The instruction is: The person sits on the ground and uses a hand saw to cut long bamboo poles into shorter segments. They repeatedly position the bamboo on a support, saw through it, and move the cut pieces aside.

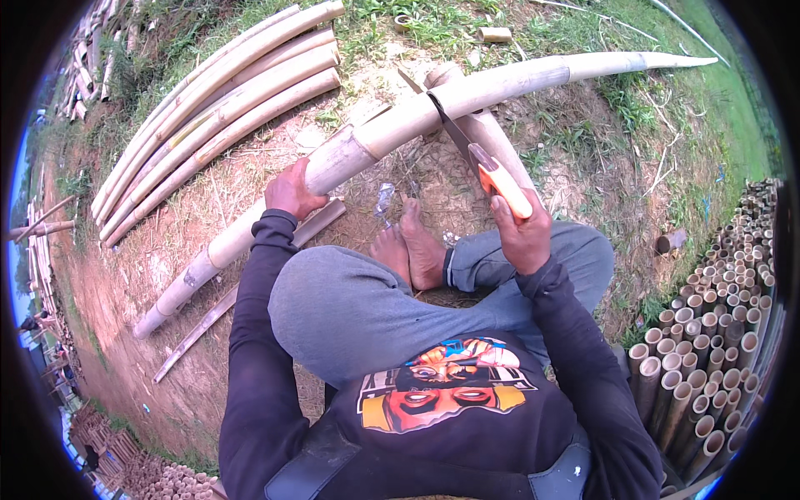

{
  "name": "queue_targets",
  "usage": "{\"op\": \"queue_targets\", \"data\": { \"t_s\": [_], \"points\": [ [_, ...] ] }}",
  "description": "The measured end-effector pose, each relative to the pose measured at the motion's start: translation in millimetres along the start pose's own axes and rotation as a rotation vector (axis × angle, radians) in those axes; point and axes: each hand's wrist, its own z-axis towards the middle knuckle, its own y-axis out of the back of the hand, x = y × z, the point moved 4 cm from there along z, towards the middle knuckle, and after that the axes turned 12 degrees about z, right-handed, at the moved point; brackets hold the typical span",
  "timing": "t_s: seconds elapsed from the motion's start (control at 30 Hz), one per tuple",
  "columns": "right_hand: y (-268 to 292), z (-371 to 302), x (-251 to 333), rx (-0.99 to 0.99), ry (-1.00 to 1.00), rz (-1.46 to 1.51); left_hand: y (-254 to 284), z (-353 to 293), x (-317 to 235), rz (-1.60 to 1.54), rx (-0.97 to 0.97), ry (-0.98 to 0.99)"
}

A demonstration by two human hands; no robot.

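A long pale bamboo pole [408,131] runs slantwise in front of me, from low on the left to the far right. My left hand [296,191] is closed around it, left of a dark joint ring. In my right hand [522,228] is a handsaw [461,137], gripped by its orange and white handle. The dark blade crosses the pole right of the ring, its tip showing past the far side. How deep it sits in the bamboo I cannot tell. Another bamboo piece [500,148] lies crosswise beneath the pole near the blade.
Several bamboo poles [225,112] lie side by side at the far left. Stacked cut bamboo tubes [704,367] stand at the right. A split bamboo strip [200,333] lies beside my left arm. My bare feet [417,246] rest on the dirt below the pole. A short tube [494,35] lies beyond.
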Motion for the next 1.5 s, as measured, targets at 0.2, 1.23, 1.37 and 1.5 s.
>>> {"op": "queue_targets", "data": {
  "t_s": [0.2,1.23,1.37,1.5],
  "points": [
    [40.6,-62.7,39.4,-0.014,-0.018,-0.017,-9.3,1.0,2.7,-0.017,-0.088,-0.053],
    [192.0,-70.1,18.9,0.024,0.48,-0.735,30.3,-31.7,10.3,-0.085,-0.163,-0.1],
    [271.2,-56.2,-36.6,-0.126,0.274,-0.934,13.9,-62.5,-16.2,-0.108,-0.157,-0.161],
    [321.3,-36.2,-113.0,-0.103,-0.183,-0.888,13.9,-85.0,-25.5,-0.167,-0.139,-0.216]
  ]
}}
